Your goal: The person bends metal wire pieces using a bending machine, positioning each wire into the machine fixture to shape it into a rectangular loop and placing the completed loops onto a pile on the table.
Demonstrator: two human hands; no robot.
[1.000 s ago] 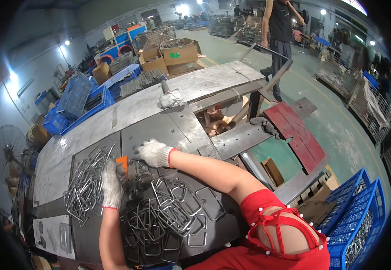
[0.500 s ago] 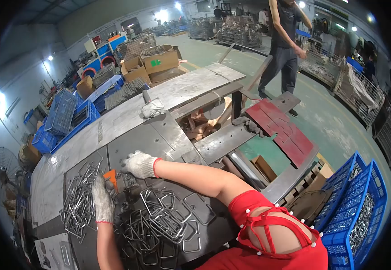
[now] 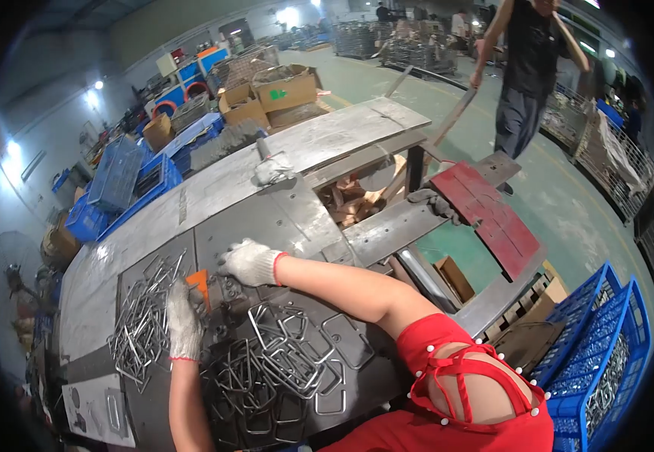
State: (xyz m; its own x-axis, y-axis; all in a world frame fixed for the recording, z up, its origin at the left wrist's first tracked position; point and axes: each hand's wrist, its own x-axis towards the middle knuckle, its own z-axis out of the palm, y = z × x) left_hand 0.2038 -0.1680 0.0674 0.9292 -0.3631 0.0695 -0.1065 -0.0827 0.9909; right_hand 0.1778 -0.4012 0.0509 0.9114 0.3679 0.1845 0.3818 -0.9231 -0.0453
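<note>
My left hand (image 3: 184, 325), in a whitish knit glove with a red cuff, is beside an orange piece (image 3: 200, 285) at a small metal fixture (image 3: 230, 295). Its fingers look pressed together, and whatever they hold is hidden. My right hand (image 3: 250, 262), gloved alike, lies at the fixture's far side with its fingers curled; their tips are hard to make out. Left of my left hand is a pile of bent metal wire pieces (image 3: 142, 320). Rectangular wire loops (image 3: 289, 350) lie heaped to the right of the fixture, nearest my right forearm.
A hammer-like tool with a wrapped head (image 3: 274, 170) lies farther back on the metal table (image 3: 214, 207). A red plate (image 3: 485, 218) sits on the frame at right. Blue crates (image 3: 594, 377) with metal parts stand at lower right. A person (image 3: 527, 83) is in the aisle.
The view has shifted, so the table sits slightly right. Both my hands stay at the fixture with little visible movement. The person in the aisle has moved right, an arm now reaching toward a long handle.
</note>
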